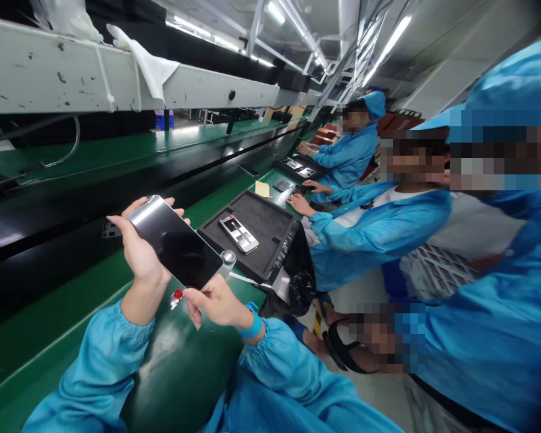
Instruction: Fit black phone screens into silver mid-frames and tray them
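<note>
A worker in blue sleeves is holding a phone above a green bench, the left hand clasping its upper part. The right hand is curling at the phone's lower end — the view is not showing whether it is pinching anything — and a red scrap is lying close to its thumb. Beyond, a black tray is carrying a second phone, while co-workers in blue are lining the bench.

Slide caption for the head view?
Left hand holding a black-screened, silver-edged phone above a green workbench, near a black rectangular tray.
</note>
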Action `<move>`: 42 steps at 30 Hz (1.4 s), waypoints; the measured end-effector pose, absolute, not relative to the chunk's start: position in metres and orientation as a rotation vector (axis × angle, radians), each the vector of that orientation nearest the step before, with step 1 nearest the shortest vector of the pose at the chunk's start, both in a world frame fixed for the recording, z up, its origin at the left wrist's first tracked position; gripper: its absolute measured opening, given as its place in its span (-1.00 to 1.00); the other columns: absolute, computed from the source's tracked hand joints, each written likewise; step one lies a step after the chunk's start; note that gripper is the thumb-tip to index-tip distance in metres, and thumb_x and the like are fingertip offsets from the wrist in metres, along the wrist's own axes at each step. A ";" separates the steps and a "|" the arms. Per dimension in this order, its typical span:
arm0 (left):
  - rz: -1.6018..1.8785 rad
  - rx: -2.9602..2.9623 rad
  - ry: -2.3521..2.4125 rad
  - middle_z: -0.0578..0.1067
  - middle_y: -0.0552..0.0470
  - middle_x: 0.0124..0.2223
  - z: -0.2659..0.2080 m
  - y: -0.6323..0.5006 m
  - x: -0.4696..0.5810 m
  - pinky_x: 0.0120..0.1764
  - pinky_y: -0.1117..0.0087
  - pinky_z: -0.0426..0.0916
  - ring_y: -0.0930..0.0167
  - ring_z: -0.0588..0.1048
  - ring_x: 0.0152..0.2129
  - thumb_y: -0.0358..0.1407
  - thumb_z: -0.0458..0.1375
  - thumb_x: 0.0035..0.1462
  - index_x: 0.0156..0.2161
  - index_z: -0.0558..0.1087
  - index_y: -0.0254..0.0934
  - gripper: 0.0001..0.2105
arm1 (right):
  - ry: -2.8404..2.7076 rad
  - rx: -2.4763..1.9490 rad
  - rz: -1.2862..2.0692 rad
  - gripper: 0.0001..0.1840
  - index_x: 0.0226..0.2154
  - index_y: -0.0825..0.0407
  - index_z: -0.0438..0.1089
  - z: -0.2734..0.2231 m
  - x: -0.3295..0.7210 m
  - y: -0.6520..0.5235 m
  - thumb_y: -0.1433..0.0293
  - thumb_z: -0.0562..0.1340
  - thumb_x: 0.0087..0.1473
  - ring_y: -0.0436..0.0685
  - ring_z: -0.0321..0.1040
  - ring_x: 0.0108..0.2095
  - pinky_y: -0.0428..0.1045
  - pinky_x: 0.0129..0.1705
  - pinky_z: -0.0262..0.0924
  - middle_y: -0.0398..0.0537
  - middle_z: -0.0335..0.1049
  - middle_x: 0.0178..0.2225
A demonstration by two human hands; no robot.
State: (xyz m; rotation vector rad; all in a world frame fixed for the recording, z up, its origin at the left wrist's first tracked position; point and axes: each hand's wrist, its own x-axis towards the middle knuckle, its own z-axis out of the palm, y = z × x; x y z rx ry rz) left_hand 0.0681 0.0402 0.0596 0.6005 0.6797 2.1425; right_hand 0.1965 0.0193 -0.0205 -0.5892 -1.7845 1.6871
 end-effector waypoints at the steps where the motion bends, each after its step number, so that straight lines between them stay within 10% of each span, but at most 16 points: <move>1: 2.145 0.582 0.686 0.68 -0.02 -0.23 0.060 0.041 0.068 -0.29 0.27 0.60 0.28 0.67 -0.36 0.23 0.00 0.40 -0.10 0.45 -0.13 -0.52 | -1.785 -0.603 1.691 -0.18 -0.65 0.04 0.35 -0.020 0.199 0.021 -0.33 0.20 0.19 0.00 0.30 -0.69 -0.08 -0.58 0.23 -0.12 0.32 -0.71; 27: 1.910 0.489 0.715 0.67 -0.09 -0.19 0.063 0.038 0.063 -0.27 0.22 0.62 0.26 0.67 -0.36 0.23 -0.14 0.44 -0.11 0.48 -0.15 -0.45 | -1.651 -0.629 1.588 -0.14 -0.71 0.00 0.29 -0.009 0.229 0.020 -0.24 0.01 0.37 0.01 0.19 -0.73 -0.05 -0.59 0.14 -0.15 0.18 -0.77; 34: 1.608 0.962 0.625 0.69 -0.15 -0.28 0.056 0.031 0.074 -0.48 0.18 0.63 0.18 0.66 -0.51 0.28 0.02 0.33 -0.13 0.62 -0.18 -0.42 | -1.699 -0.735 1.094 -0.11 0.02 0.05 0.47 0.026 0.250 0.049 -0.40 0.11 0.19 0.09 0.46 -0.35 0.00 -0.25 0.40 -0.04 0.50 -0.31; 42: 1.181 1.234 0.664 0.69 -0.15 -0.26 0.022 0.034 0.092 -0.29 0.19 0.66 0.09 0.71 -0.30 0.20 0.24 0.26 0.00 0.66 -0.27 -0.44 | -1.596 -0.691 1.372 -0.09 0.07 0.14 0.55 0.012 0.255 0.049 -0.32 0.05 0.30 -0.04 0.11 -0.71 -0.11 -0.67 0.03 -0.24 0.24 -0.65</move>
